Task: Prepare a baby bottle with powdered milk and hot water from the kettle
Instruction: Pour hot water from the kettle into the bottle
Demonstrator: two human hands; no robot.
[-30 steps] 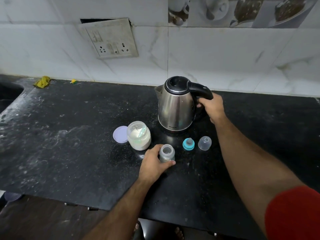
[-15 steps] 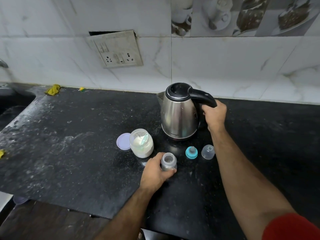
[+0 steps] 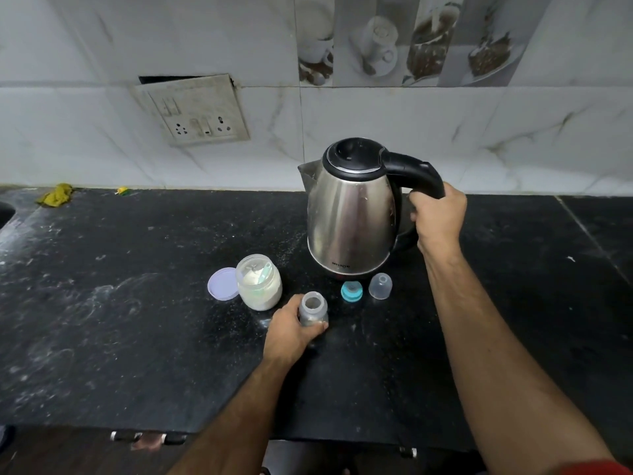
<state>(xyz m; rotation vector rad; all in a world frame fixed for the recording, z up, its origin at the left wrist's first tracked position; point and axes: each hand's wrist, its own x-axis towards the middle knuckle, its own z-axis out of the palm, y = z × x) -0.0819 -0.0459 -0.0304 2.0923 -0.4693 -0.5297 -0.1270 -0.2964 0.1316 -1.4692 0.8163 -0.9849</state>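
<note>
- The baby bottle (image 3: pixel 312 313) stands uncapped on the black counter (image 3: pixel 137 303), just in front of the kettle (image 3: pixel 352 214); whether powder is already inside cannot be told.
- The left hand (image 3: pixel 291 332) has its grip closed round the bottle's side, thumb and fingers curled about it, steadying it upright.
- Just beyond the bottle, at the foot of the kettle, the teal teat ring (image 3: pixel 351 291) and the clear cap (image 3: pixel 380 286) lie apart from each other, so screwing on and capping are not yet done.
- Left of the kettle's base the powder jar (image 3: pixel 259 286) stands open, a scoop resting in it, with its lilac lid (image 3: pixel 222 283) touching its left side.
- The kettle is upright, its spout turned left; no water is being poured, and that step appears to be the one in hand.
- The right hand (image 3: pixel 438 216) has its grip wrapped fully round the kettle's black handle (image 3: pixel 416 174).
- Pouring, closing and mixing seem left to do.
</note>
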